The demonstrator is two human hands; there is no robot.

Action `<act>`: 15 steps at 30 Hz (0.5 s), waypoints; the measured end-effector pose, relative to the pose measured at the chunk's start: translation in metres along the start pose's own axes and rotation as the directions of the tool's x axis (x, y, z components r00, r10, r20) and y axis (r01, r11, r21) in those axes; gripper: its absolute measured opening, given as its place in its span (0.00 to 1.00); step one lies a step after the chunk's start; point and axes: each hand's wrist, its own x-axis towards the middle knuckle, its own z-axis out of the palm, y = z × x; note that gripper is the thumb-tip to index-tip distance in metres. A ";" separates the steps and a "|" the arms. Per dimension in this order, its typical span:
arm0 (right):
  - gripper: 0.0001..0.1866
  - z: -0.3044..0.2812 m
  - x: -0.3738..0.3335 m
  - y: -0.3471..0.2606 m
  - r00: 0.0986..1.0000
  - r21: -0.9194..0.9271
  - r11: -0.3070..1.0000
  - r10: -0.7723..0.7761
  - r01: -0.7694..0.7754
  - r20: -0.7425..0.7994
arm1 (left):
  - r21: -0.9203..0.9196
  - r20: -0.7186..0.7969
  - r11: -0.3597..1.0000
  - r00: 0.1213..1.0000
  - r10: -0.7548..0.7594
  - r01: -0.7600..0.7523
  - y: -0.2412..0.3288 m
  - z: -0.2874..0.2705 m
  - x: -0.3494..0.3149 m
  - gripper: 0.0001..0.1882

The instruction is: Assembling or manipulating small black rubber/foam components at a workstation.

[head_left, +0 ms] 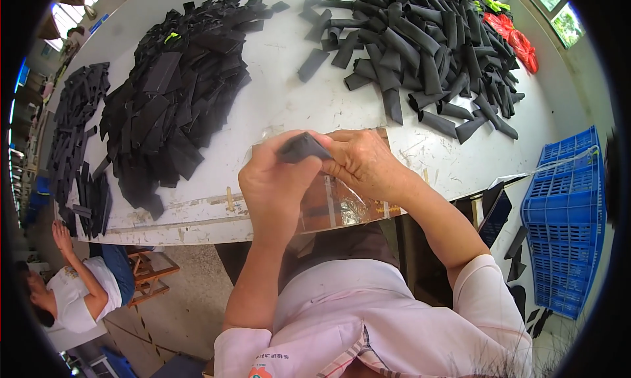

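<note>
Between my two hands, over the table's near edge, is a short black fabric-like sleeve [303, 148]. My left hand [273, 174] wraps round it, thumb across the near side. The fingers of my right hand [360, 160] pinch its right end. Below my hands a brown board [322, 207] with clear tape or film lies at the table edge. A large heap of flat black pieces [177, 95] spreads at the left, and a heap of rolled black tubes [427, 49] lies at the far right.
The white table [282, 82] curves around in front of me. A red plastic bag [513, 39] rests by the tube heap. A blue crate [565, 220] stands at the right. At the left, a co-worker [85, 292] sits near stacks of black strips [75, 128] and a wooden stool [152, 276].
</note>
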 end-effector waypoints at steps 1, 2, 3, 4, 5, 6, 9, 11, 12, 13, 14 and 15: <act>0.10 -0.005 0.003 -0.003 0.996 -0.021 0.999 0.039 -0.037 0.084 | 0.010 0.104 1.000 0.994 0.019 -0.020 0.003 -0.002 0.005 0.09; 0.10 -0.004 0.002 -0.001 0.995 -0.017 0.999 0.034 -0.032 0.089 | -0.018 0.127 0.996 0.989 -0.079 0.082 0.017 0.005 0.010 0.07; 0.09 -0.001 0.000 0.001 0.999 0.087 0.996 -0.024 0.026 -0.022 | -0.016 0.119 0.997 0.990 -0.077 0.080 0.018 0.004 0.014 0.07; 0.09 0.002 -0.005 0.002 0.989 0.179 0.980 -0.059 0.083 -0.139 | 0.277 0.207 0.954 0.963 -0.175 0.114 0.019 0.003 0.018 0.06; 0.09 0.009 -0.011 0.006 0.988 0.174 0.981 -0.057 0.081 -0.142 | 0.547 0.267 0.831 0.920 -0.286 0.099 0.021 0.002 0.023 0.06; 0.09 0.020 -0.019 0.011 0.995 0.190 0.981 -0.008 0.026 -0.095 | 0.619 0.260 0.783 0.928 -0.266 0.051 0.012 -0.002 0.023 0.05; 0.09 0.023 -0.015 0.011 0.999 0.190 0.981 0.034 -0.028 -0.031 | 0.372 0.196 0.925 0.967 -0.161 0.078 0.007 -0.004 0.017 0.06; 0.09 0.011 -0.009 0.010 0.997 0.095 0.995 0.032 -0.038 0.068 | 0.371 0.180 0.925 0.971 -0.159 0.083 0.007 0.001 0.014 0.06; 0.09 0.008 -0.008 0.011 0.997 0.095 0.995 0.032 -0.038 0.068 | 0.288 0.144 0.956 0.984 -0.108 0.063 0.011 0.008 0.012 0.06; 0.09 0.007 -0.007 0.011 0.994 0.081 0.995 0.043 -0.051 0.096 | 0.205 0.105 0.978 0.993 -0.061 0.038 0.014 0.011 0.010 0.07; 0.10 0.005 -0.006 0.010 0.991 0.067 0.996 0.055 -0.064 0.125 | 0.205 0.106 0.978 0.992 -0.061 0.038 0.014 0.009 0.009 0.07; 0.10 0.005 -0.005 0.009 0.991 0.067 0.996 0.056 -0.064 0.123 | 0.274 0.087 0.961 0.995 -0.051 0.025 0.015 0.005 0.007 0.07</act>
